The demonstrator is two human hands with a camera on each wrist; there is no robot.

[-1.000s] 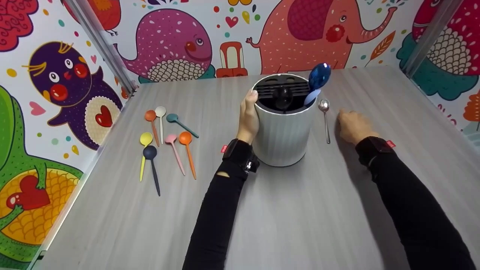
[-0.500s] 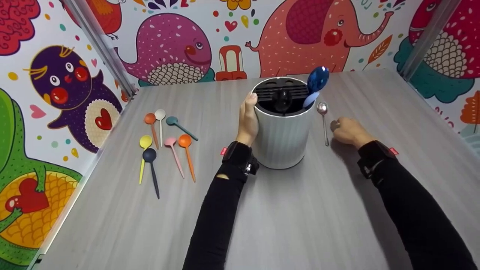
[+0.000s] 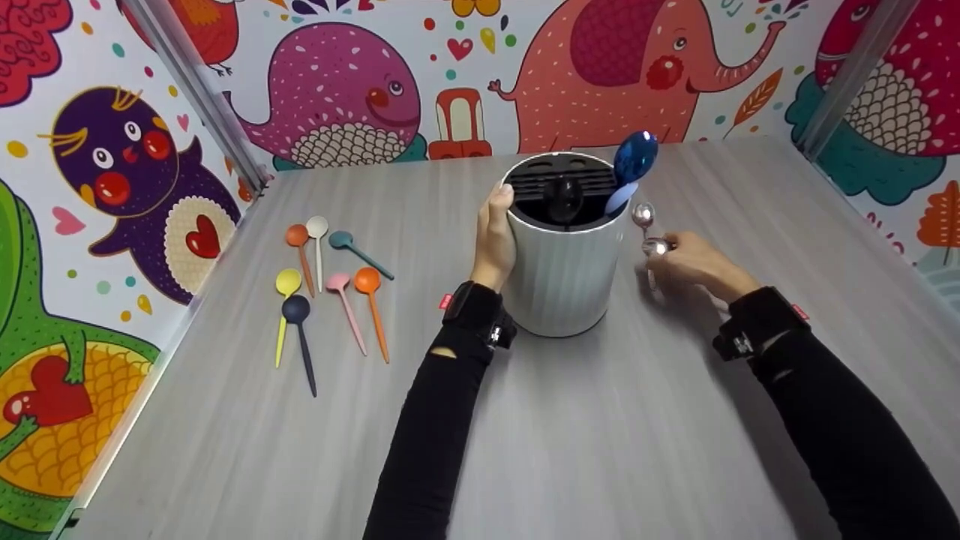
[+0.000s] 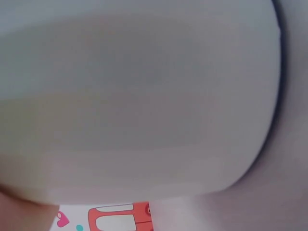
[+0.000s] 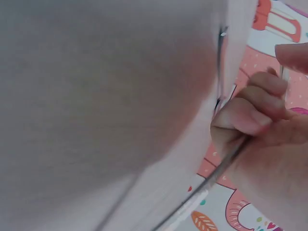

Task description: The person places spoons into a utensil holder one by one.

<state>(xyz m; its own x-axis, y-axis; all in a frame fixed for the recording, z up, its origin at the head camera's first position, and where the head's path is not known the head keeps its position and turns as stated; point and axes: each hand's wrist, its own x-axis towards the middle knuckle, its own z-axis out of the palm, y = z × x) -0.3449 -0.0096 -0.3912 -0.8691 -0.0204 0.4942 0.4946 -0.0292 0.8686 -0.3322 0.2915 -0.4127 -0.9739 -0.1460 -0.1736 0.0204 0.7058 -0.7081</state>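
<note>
A white ribbed utensil holder (image 3: 562,285) with a black slotted top stands at mid-table. My left hand (image 3: 493,244) rests on its left side, fingertips near the rim; some of the hand is hidden. A shiny blue spoon (image 3: 636,156), a pale blue utensil (image 3: 620,197) and a rounded black utensil (image 3: 563,196) poke out of the holder. To the right of the holder, my right hand (image 3: 690,261) grips a metal spoon (image 3: 658,247), its handle (image 5: 207,185) passing through the curled fingers in the right wrist view. Another metal spoon (image 3: 643,214) lies beneath, partly covered.
Several coloured spoons lie at the left of the table (image 3: 600,450), among them a dark blue spoon (image 3: 297,309), a yellow spoon (image 3: 288,283), a pink spoon (image 3: 339,282) and an orange spoon (image 3: 367,280). Walls printed with cartoon animals (image 3: 345,90) border the table.
My right hand has moved left toward the holder, and the spoon it grips now shows, its bowl over the lying spoon. The left hand keeps its place on the holder.
</note>
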